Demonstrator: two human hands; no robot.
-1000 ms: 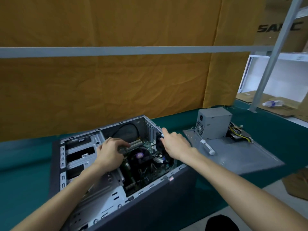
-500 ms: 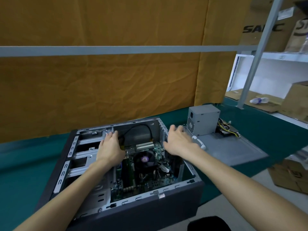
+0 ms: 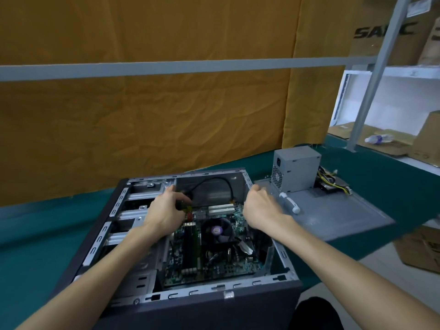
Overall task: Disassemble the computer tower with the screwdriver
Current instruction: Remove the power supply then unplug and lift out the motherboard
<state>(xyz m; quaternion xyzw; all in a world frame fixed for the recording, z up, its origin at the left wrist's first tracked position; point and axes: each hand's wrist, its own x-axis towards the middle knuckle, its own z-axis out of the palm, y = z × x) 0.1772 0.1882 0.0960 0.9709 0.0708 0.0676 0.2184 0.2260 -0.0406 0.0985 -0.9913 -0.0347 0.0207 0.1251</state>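
The dark grey metal computer tower [image 3: 190, 303] lies on its side on the teal-covered table [image 3: 28, 246], its open side facing up, with silver drive bays [image 3: 123, 225] along its left part. The left hand [image 3: 164, 210] reaches into the case just right of those bays, its fingers curled round the black connector end of a black cable [image 3: 214, 181] that arcs up across the far inner wall. Right of that hand sit the green circuit board [image 3: 214, 263] with its round black cooling fan [image 3: 217, 231] and white expansion slots [image 3: 220, 208]. The right hand [image 3: 260, 206] hangs over the case's far right edge with fingers loosely curled; whether it touches or grips anything there I cannot tell. Just beyond it, the white-handled screwdriver [image 3: 289, 202] lies untouched on the flat grey metal side panel [image 3: 333, 215], which rests on the table beside the tower. The grey boxy power supply unit [image 3: 296, 169] stands on the panel's far part, its yellow and black wires [image 3: 333, 181] trailing to the right.
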